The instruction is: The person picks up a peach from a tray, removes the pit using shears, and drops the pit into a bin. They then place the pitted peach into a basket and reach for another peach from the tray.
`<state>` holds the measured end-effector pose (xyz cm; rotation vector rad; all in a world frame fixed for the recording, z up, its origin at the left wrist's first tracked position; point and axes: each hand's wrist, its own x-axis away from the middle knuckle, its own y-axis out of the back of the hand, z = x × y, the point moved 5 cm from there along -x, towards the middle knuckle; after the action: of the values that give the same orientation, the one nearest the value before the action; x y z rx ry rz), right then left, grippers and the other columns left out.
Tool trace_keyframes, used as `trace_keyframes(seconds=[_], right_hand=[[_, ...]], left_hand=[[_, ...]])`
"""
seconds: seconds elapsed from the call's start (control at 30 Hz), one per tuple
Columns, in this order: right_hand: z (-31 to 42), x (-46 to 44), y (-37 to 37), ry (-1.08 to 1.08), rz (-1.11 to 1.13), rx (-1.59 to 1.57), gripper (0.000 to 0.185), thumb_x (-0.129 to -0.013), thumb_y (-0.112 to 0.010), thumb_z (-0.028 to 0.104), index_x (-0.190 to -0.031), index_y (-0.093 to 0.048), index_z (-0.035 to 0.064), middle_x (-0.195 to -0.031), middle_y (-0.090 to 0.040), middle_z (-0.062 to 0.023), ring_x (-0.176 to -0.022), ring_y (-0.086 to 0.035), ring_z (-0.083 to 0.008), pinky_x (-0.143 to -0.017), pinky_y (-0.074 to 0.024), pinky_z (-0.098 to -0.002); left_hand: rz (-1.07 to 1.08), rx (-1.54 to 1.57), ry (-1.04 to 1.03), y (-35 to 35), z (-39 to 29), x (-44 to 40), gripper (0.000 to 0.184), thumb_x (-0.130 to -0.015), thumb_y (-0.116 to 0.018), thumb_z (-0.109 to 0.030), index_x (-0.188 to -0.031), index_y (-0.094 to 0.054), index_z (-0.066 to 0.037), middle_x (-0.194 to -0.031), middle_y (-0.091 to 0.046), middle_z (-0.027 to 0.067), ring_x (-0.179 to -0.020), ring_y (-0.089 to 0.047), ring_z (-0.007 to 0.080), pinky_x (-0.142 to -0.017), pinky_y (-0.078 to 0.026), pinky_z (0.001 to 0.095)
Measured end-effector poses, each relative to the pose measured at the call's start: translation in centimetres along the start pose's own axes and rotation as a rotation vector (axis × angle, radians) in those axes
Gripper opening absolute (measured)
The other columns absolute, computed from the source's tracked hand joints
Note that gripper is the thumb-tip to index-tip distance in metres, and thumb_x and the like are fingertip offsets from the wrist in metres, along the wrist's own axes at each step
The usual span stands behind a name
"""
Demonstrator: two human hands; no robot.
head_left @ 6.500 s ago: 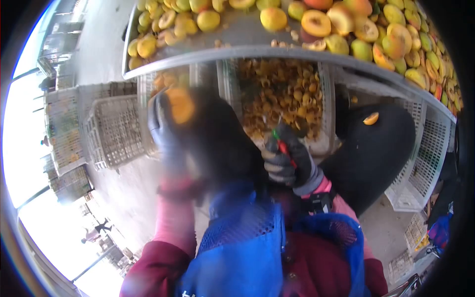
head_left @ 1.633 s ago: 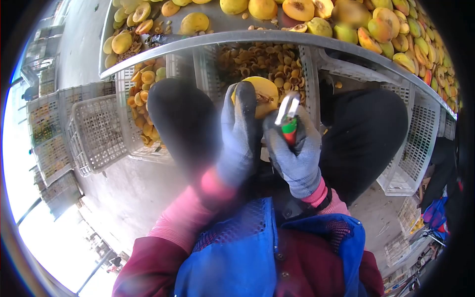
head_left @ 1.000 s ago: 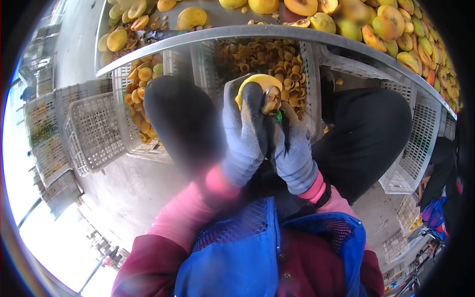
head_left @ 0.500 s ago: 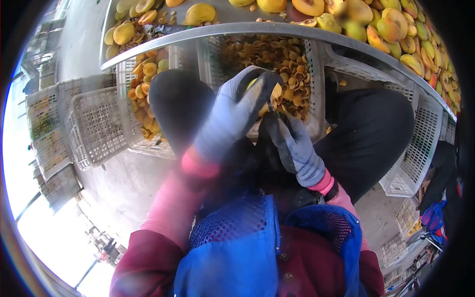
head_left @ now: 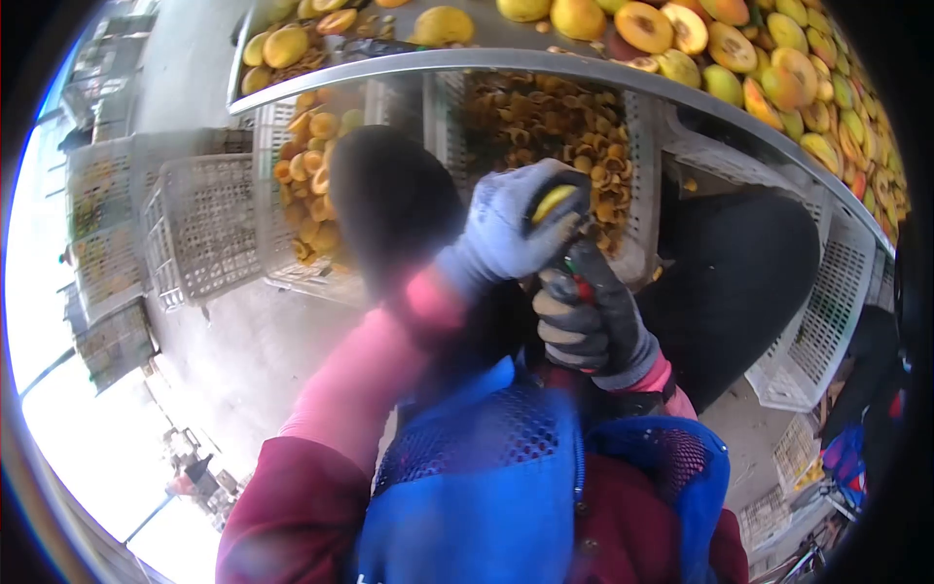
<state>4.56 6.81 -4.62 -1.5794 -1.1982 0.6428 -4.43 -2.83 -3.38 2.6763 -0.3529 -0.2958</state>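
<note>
My left hand (head_left: 525, 219), in a blue-grey glove with dark fingers, is closed around a yellow peach (head_left: 553, 202). Most of the fruit is hidden by the fingers. Just below and to the right, my right hand (head_left: 592, 316) grips a small tool with a red and green handle (head_left: 583, 288). The tool's working end is hidden between the hands, close to the peach. Both hands are above my lap, in front of a white crate (head_left: 637, 195) of small orange-brown peach pieces (head_left: 545, 122).
A metal-edged table (head_left: 467, 58) spans the top, bearing whole and halved peaches (head_left: 769, 68). Left of my knee, another crate (head_left: 268, 185) holds peach halves (head_left: 316, 146). Stacked crates (head_left: 209, 229) stand farther left, and a white crate (head_left: 827, 311) leans at right.
My right hand has turned, so its curled fingers and the red part of the tool's handle now show. Both hands have come lower and slightly rightward in view, and the view itself has shifted.
</note>
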Motion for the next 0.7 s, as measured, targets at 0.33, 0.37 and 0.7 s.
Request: trace_keyframes(seconds=[0.33,0.37,0.7], right_hand=[[-0.9,-1.2,-2.0,0.000,0.252,-0.292,0.039,-0.097,-0.034,0.044,-0.086,-0.044,0.0078,-0.046,-0.030,0.0068,-0.029,-0.028,-0.0017,-0.026,-0.0237,-0.0179],[-1.0,-1.1,-1.8,0.005,0.228,-0.275,0.039,-0.097,-0.034,0.044,-0.085,-0.044,0.0080,-0.047,-0.033,0.0058,-0.030,-0.029,-0.0022,-0.026,-0.0250,-0.0182],[1.5,-2.2,1.5,0.082,0.255,-0.102,0.046,-0.097,-0.032,0.047,-0.094,-0.053,0.0061,-0.058,-0.040,0.0025,-0.043,-0.038,-0.0066,-0.034,-0.0335,-0.0201]], left_hand=[[-0.059,0.241,-0.013,-1.4,1.3,2.6,0.025,-0.091,-0.051,-0.018,-0.106,-0.056,0.000,-0.088,-0.061,0.0051,-0.080,-0.057,0.0112,-0.072,-0.048,0.0259],[-0.020,0.321,0.070,-1.3,1.5,2.5,0.026,-0.091,-0.050,-0.019,-0.108,-0.056,0.000,-0.091,-0.061,0.0042,-0.081,-0.057,0.0112,-0.073,-0.048,0.0257],[-0.760,0.705,0.593,6.4,3.0,5.9,0.036,-0.081,-0.061,-0.013,-0.114,-0.052,0.000,-0.103,-0.058,0.0113,-0.094,-0.058,0.0244,-0.084,-0.047,0.0319]])
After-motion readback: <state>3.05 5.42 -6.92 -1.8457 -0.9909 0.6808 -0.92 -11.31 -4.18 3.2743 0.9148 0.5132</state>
